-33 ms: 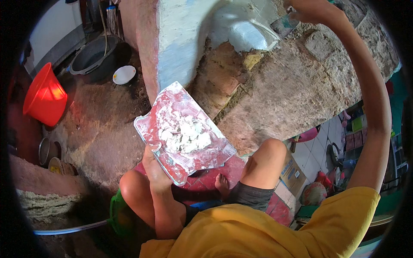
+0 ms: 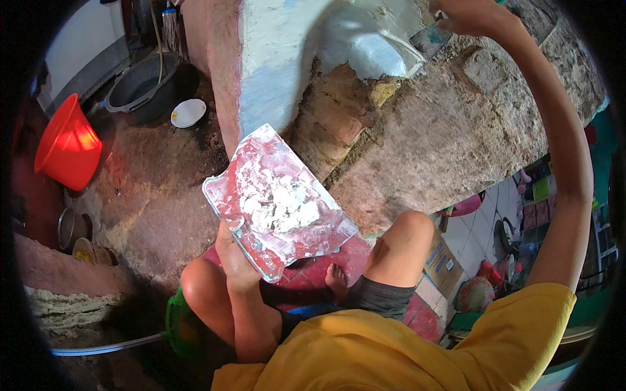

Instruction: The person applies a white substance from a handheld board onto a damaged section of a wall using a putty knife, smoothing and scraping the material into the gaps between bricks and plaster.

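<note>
My left hand [image 2: 237, 262] grips the near left edge of a red flat panel [image 2: 225, 189] with one curvy side. White smears coat the panel, and a lumpy heap of white putty [image 2: 280, 203] sits in its middle. At the top right, my right hand [image 2: 468, 15] is stretched far out with its fingers closed on a flat scraper [image 2: 430, 40]. The scraper's greyish blade lies against the wall surface, beside the smooth white-coated patch [image 2: 375, 52]. Part of my right fingers is cut off by the picture's upper edge.
Rough bare masonry [image 2: 424, 137] runs from the white-painted wall [image 2: 270, 65] toward the right. At the left are a red bucket [image 2: 68, 146], a dark basin [image 2: 140, 94] and a white plate [image 2: 188, 113]. Cardboard [image 2: 445, 267] lies by my right knee. A green basket [image 2: 179, 322] stands at lower left.
</note>
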A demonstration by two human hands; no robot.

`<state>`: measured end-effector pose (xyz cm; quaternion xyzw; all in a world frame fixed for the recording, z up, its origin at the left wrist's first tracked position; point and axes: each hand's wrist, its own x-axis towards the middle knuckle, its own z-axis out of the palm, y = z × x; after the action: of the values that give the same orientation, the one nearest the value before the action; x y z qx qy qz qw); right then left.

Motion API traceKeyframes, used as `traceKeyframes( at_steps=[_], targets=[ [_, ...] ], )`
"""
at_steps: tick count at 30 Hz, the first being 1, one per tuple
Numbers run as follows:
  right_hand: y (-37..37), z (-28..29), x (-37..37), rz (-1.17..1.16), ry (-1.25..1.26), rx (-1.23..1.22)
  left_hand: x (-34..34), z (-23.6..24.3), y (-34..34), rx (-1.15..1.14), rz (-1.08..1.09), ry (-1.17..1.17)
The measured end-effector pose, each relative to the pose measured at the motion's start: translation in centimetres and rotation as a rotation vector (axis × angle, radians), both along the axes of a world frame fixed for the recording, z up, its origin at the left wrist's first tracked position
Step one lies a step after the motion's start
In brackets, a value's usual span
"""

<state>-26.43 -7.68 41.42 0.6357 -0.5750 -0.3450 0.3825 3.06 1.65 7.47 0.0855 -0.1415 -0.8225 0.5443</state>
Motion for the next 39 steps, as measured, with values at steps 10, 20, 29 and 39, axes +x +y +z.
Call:
traceKeyframes(
  at_steps=[10, 20, 29, 39],
  targets=[
    [-1.6, -0.5, -0.3, 0.074, 0.046, 0.045, -0.1, 0.4, 0.0, 0.052, -0.050, 0.141],
    [1.4, 2.1, 0.8, 0.127, 0.065, -0.114, -0.3, -0.9, -0.3, 0.032, -0.081, 0.158],
    [0.2, 0.0, -0.5, 0.210, 0.061, -0.022, 0.3, -0.2, 0.1, -0.049, -0.034, 0.115],
    [0.0, -0.1, -1.3, 0.102, 0.077, -0.045, -0.1, -0.1, 0.0, 0.007, -0.057, 0.090]
  ],
)
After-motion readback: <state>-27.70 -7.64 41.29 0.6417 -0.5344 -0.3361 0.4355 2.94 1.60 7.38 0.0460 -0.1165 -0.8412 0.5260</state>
